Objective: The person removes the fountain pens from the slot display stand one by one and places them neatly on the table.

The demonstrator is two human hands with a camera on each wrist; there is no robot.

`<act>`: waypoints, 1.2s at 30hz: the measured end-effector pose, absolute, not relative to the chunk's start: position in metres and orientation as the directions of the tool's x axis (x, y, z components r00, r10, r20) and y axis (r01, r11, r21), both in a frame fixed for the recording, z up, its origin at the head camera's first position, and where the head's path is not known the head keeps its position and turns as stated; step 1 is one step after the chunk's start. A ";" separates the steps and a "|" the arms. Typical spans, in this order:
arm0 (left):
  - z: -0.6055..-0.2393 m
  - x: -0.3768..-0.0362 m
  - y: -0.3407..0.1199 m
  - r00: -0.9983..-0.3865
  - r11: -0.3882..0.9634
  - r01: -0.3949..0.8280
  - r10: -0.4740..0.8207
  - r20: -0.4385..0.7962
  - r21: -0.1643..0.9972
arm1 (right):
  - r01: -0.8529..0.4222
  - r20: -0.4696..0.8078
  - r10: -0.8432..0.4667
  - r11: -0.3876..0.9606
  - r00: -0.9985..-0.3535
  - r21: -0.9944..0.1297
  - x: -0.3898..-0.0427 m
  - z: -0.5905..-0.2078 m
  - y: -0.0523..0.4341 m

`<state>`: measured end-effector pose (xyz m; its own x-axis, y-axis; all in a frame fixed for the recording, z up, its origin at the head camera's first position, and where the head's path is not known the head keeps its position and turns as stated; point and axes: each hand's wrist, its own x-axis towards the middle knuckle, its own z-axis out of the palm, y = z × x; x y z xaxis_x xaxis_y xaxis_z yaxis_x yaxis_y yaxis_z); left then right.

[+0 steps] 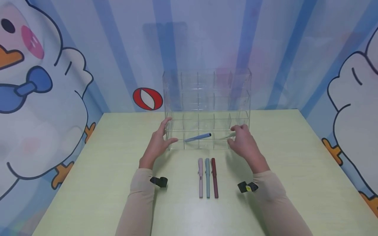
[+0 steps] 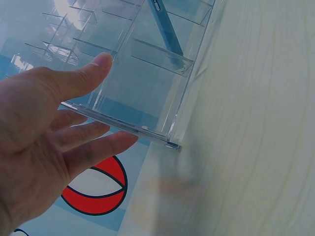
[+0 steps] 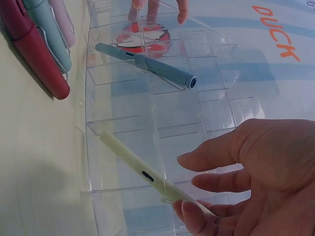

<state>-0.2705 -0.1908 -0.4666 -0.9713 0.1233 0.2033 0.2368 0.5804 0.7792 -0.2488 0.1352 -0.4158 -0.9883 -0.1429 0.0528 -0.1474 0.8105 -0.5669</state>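
Note:
A clear tiered organizer (image 1: pixel 206 130) with several compartments stands at the back of the table. My left hand (image 1: pixel 159 141) is at its left side; in the left wrist view the fingers (image 2: pixel 101 147) lie along the outer side wall and the thumb reaches over the front. A blue pen (image 1: pixel 198 137) leans in a lower compartment, its far end raised. Further right in the same row slants a pale green pen (image 3: pixel 133 162). Beside it is my right hand (image 1: pixel 245 142), thumb and forefinger apart, other fingers overlapping the pen's upper end; whether they touch is unclear.
Three capped pens lie side by side on the table (image 1: pixel 124 183) before the organizer: pale pink (image 1: pixel 200 180), light blue-green (image 1: pixel 208 180) and dark red (image 1: pixel 215 180). A printed backdrop (image 1: pixel 203 39) rises close behind the organizer.

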 end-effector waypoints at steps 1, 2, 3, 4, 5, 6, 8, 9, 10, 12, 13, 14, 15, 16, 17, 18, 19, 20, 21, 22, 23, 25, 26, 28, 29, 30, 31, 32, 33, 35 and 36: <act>-0.467 -0.270 -0.191 -0.970 0.579 0.241 0.127 0.206 0.779 | -0.146 0.057 -0.138 0.814 -0.989 -0.563 -0.249 -0.416 0.135; -0.467 -0.270 -0.191 -0.970 0.579 0.242 0.127 0.207 0.779 | -0.145 0.064 -0.132 0.817 -0.989 -0.559 -0.249 -0.417 0.135; -0.467 -0.271 -0.191 -0.970 0.579 0.243 0.128 0.208 0.778 | -0.146 0.070 -0.129 0.819 -0.989 -0.555 -0.250 -0.418 0.135; -0.467 -0.271 -0.191 -0.971 0.581 0.239 0.124 0.206 0.778 | -0.147 0.078 -0.125 0.821 -0.989 -0.552 -0.251 -0.418 0.135; -0.467 -0.271 -0.191 -0.971 0.583 0.238 0.123 0.205 0.777 | -0.147 0.085 -0.120 0.822 -0.989 -0.551 -0.251 -0.419 0.135; -0.467 -0.271 -0.191 -0.972 0.585 0.232 0.120 0.201 0.777 | -0.147 0.092 -0.115 0.823 -0.989 -0.549 -0.252 -0.419 0.135; -0.467 -0.272 -0.191 -0.974 0.587 0.225 0.112 0.197 0.777 | -0.148 0.108 -0.105 0.824 -0.989 -0.547 -0.254 -0.420 0.135; -0.467 -0.272 -0.191 -0.975 0.589 0.222 0.110 0.195 0.777 | -0.149 0.115 -0.102 0.823 -0.988 -0.549 -0.255 -0.420 0.135; -0.467 -0.272 -0.191 -0.976 0.590 0.217 0.107 0.191 0.777 | -0.151 0.125 -0.098 0.821 -0.987 -0.551 -0.255 -0.421 0.135; -0.466 -0.272 -0.191 -0.977 0.592 0.211 0.103 0.187 0.777 | -0.158 0.151 -0.088 0.817 -0.985 -0.555 -0.257 -0.423 0.135; -0.466 -0.272 -0.191 -0.977 0.592 0.211 0.102 0.188 0.778 | -0.162 0.167 -0.081 0.814 -0.983 -0.558 -0.258 -0.424 0.135; -0.466 -0.272 -0.191 -0.977 0.593 0.210 0.102 0.186 0.777 | -0.167 0.187 -0.072 0.810 -0.980 -0.562 -0.259 -0.426 0.135; -0.466 -0.272 -0.191 -0.977 0.593 0.211 0.103 0.187 0.777 | -0.173 0.212 -0.060 0.806 -0.975 -0.566 -0.259 -0.428 0.135; -0.466 -0.272 -0.190 -0.977 0.593 0.210 0.105 0.185 0.777 | -0.177 0.239 -0.044 0.803 -0.970 -0.569 -0.261 -0.431 0.135; -0.466 -0.272 -0.191 -0.977 0.590 0.212 0.106 0.186 0.779 | -0.183 0.268 -0.028 0.798 -0.963 -0.574 -0.262 -0.434 0.134; -0.466 -0.271 -0.190 -0.977 0.588 0.213 0.107 0.186 0.780 | -0.189 0.298 -0.010 0.793 -0.954 -0.578 -0.263 -0.437 0.134; -0.466 -0.271 -0.190 -0.977 0.587 0.212 0.107 0.185 0.781 | -0.198 0.330 0.006 0.789 -0.944 -0.581 -0.264 -0.440 0.133; -0.466 -0.271 -0.190 -0.977 0.587 0.210 0.108 0.182 0.782 | -0.207 0.360 0.024 0.783 -0.932 -0.587 -0.265 -0.443 0.133; -0.466 -0.271 -0.190 -0.977 0.587 0.210 0.108 0.182 0.782 | -0.214 0.388 0.041 0.779 -0.921 -0.590 -0.266 -0.445 0.132; -0.466 -0.271 -0.190 -0.977 0.586 0.210 0.109 0.181 0.782 | -0.221 0.412 0.058 0.771 -0.909 -0.597 -0.267 -0.448 0.132; -0.466 -0.270 -0.190 -0.977 0.586 0.212 0.109 0.183 0.782 | -0.231 0.436 0.071 0.765 -0.897 -0.601 -0.267 -0.449 0.131; -0.466 -0.270 -0.190 -0.977 0.586 0.213 0.111 0.183 0.782 | -0.245 0.474 0.100 0.753 -0.875 -0.611 -0.269 -0.452 0.130; -0.467 -0.270 -0.190 -0.977 0.586 0.214 0.112 0.184 0.782 | -0.252 0.490 0.116 0.743 -0.864 -0.620 -0.270 -0.453 0.130; -0.467 -0.270 -0.190 -0.976 0.586 0.217 0.112 0.187 0.781 | -0.265 0.521 0.143 0.731 -0.842 -0.629 -0.271 -0.454 0.130; -0.467 -0.271 -0.190 -0.976 0.588 0.217 0.112 0.187 0.780 | -0.271 0.534 0.156 0.724 -0.831 -0.634 -0.271 -0.455 0.130; -0.467 -0.271 -0.191 -0.976 0.589 0.216 0.112 0.186 0.779 | -0.277 0.545 0.169 0.717 -0.821 -0.640 -0.271 -0.454 0.130; -0.467 -0.271 -0.191 -0.976 0.590 0.215 0.112 0.185 0.778 | -0.282 0.555 0.180 0.712 -0.812 -0.644 -0.271 -0.455 0.130; -0.467 -0.271 -0.191 -0.976 0.592 0.215 0.111 0.185 0.777 | -0.287 0.563 0.189 0.706 -0.804 -0.647 -0.272 -0.454 0.130; -0.467 -0.271 -0.191 -0.977 0.593 0.214 0.111 0.184 0.777 | -0.288 0.568 0.196 0.704 -0.799 -0.649 -0.272 -0.454 0.130; -0.467 -0.271 -0.191 -0.977 0.594 0.213 0.111 0.183 0.776 | -0.293 0.575 0.205 0.699 -0.792 -0.653 -0.272 -0.454 0.130; -0.467 -0.271 -0.190 -0.977 0.594 0.213 0.111 0.183 0.776 | -0.294 0.578 0.207 0.699 -0.790 -0.652 -0.272 -0.454 0.130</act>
<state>-0.2710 -0.1905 -0.4672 -0.9769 0.1107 0.1830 0.2127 0.5937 0.7761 -0.2719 0.1298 -0.4545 -0.7895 0.2069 0.5778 -0.2942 0.6985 -0.6523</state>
